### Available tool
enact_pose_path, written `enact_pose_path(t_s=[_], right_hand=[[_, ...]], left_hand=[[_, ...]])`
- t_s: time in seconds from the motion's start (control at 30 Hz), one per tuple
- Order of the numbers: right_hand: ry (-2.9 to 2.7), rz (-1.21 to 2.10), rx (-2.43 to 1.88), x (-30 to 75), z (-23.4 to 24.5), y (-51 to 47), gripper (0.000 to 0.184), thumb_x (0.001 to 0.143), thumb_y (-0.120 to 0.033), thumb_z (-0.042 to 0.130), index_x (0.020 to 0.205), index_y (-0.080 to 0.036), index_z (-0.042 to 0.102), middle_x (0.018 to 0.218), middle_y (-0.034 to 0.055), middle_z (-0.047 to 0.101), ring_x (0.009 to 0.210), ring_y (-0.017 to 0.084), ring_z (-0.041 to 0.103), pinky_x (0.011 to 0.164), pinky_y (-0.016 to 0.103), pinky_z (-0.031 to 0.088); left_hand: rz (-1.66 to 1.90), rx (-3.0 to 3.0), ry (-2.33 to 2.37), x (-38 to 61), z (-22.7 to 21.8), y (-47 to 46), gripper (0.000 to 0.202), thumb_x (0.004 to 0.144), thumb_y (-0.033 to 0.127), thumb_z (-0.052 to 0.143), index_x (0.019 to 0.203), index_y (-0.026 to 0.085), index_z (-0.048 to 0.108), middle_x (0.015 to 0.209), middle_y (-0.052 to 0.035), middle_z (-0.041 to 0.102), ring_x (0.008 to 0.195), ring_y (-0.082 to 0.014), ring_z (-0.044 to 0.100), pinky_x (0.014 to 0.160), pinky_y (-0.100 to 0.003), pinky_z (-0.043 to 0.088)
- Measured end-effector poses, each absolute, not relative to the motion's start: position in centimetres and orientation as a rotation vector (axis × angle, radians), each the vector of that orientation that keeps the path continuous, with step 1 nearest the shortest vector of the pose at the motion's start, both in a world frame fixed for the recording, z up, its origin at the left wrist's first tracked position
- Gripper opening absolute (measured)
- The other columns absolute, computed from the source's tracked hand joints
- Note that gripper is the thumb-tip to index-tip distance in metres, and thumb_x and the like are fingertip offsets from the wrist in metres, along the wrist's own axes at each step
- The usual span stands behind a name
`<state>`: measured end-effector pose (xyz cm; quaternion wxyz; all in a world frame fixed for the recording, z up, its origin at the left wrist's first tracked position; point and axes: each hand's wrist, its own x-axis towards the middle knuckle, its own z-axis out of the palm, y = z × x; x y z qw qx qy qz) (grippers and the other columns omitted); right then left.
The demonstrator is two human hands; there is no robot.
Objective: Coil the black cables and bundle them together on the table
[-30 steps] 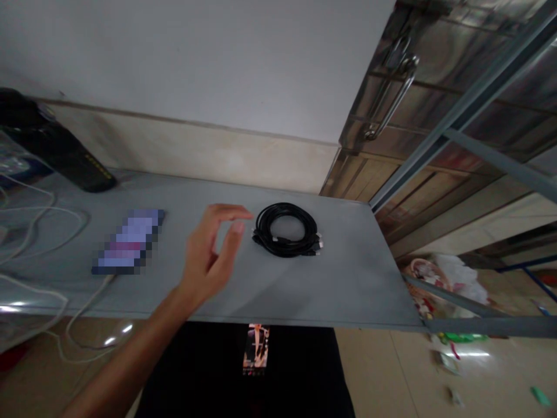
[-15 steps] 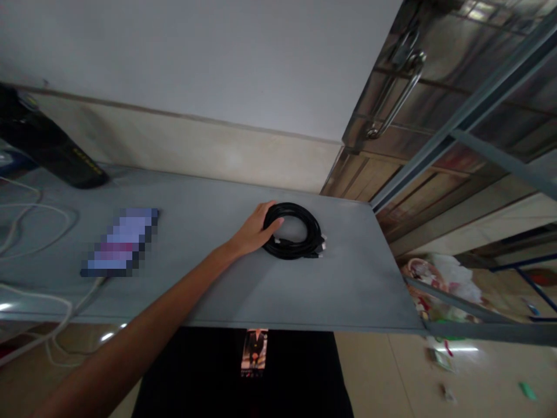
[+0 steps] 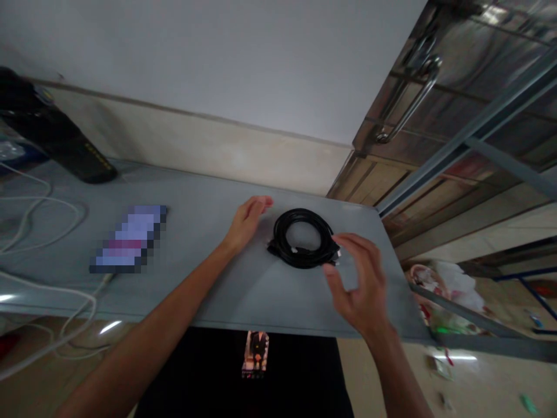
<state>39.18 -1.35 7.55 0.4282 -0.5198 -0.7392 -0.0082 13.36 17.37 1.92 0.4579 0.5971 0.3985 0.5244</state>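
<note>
A coiled black cable (image 3: 303, 238) lies flat on the grey table (image 3: 243, 290). My left hand (image 3: 247, 222) rests just left of the coil, fingers loosely curved and apart, holding nothing. My right hand (image 3: 359, 284) hovers at the coil's right side, fingers spread and curled toward the cable ends, with nothing in its grasp.
A pixelated flat object (image 3: 129, 239) lies on the table's left part. White cables (image 3: 39, 232) loop at the far left beside a black device (image 3: 65, 148). A metal door with a handle (image 3: 407, 93) stands at the right. Litter lies on the floor below the table's right edge.
My left hand reached the coil, then drew back slightly to its left side. My right hand has come into view beside the coil's right edge.
</note>
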Motion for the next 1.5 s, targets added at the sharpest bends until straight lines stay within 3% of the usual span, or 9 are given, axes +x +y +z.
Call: enact_pose_path(t_s=[0.1,0.27,0.47,0.6,0.77,1.07,1.5], right_hand=[[-2.081,-0.025,-1.347,38.8,4.9,0.9,0.066,0.107,-0.060,0.077,0.163,-0.032,0.057,0.149,0.0153,0.071,0.138,0.042,0.068,0.118,0.068,0.057],[-2.285,-0.036,-1.431,39.4,1.3,2.8,0.044,0.110,-0.053,0.077,0.144,-0.026,0.070,0.132,0.0126,0.077,0.125,0.036,0.073,0.117,0.059,0.058],[-2.299,-0.154,-1.425,42.7,0.6,1.1,0.038,0.112,-0.052,0.074,0.135,-0.022,0.071,0.124,0.0120,0.077,0.117,0.033,0.073,0.113,0.053,0.057],[-2.206,-0.241,-1.453,44.7,0.0,-1.1,0.039,0.115,-0.055,0.067,0.136,-0.022,0.070,0.124,0.0128,0.077,0.115,0.034,0.072,0.109,0.052,0.056],[-2.086,-0.247,-1.475,44.8,-0.5,-2.3,0.040,0.113,-0.055,0.071,0.135,-0.022,0.070,0.122,0.0121,0.077,0.117,0.033,0.072,0.112,0.052,0.053],[-2.046,-0.276,-1.499,44.9,-0.5,-1.8,0.043,0.117,-0.064,0.061,0.117,-0.023,0.074,0.114,0.0091,0.078,0.113,0.029,0.072,0.115,0.050,0.044],[-1.915,-0.370,-1.722,45.2,-1.6,-1.5,0.058,0.117,-0.075,0.047,0.105,-0.023,0.071,0.107,0.0105,0.078,0.109,0.032,0.071,0.109,0.049,0.042]], left_hand=[[1.431,1.223,0.991,12.2,2.4,18.4,0.060,0.103,0.079,0.065,0.114,0.021,0.079,0.120,-0.0140,0.083,0.116,-0.0288,0.079,0.108,-0.046,0.061],[1.477,1.030,0.981,11.3,2.6,18.9,0.057,0.098,0.077,0.073,0.107,0.021,0.079,0.104,-0.0101,0.082,0.097,-0.0236,0.077,0.089,-0.038,0.061],[1.473,1.020,0.954,11.6,2.0,19.1,0.059,0.090,0.077,0.080,0.101,0.019,0.083,0.092,-0.0085,0.078,0.083,-0.0197,0.073,0.072,-0.030,0.055],[1.458,1.026,0.948,11.7,1.8,19.2,0.058,0.090,0.077,0.081,0.098,0.019,0.084,0.089,-0.0085,0.078,0.078,-0.0187,0.070,0.069,-0.029,0.053],[1.455,1.033,0.932,11.8,1.9,19.2,0.060,0.088,0.078,0.081,0.097,0.018,0.084,0.086,-0.0080,0.077,0.074,-0.0181,0.068,0.067,-0.030,0.052],[1.493,0.962,0.959,11.2,2.0,19.9,0.065,0.079,0.082,0.082,0.092,0.018,0.081,0.079,-0.0060,0.073,0.066,-0.0167,0.063,0.063,-0.030,0.049],[1.478,1.036,0.917,11.6,2.1,19.7,0.058,0.087,0.077,0.080,0.093,0.019,0.082,0.080,-0.0061,0.072,0.064,-0.0168,0.062,0.062,-0.031,0.047]])
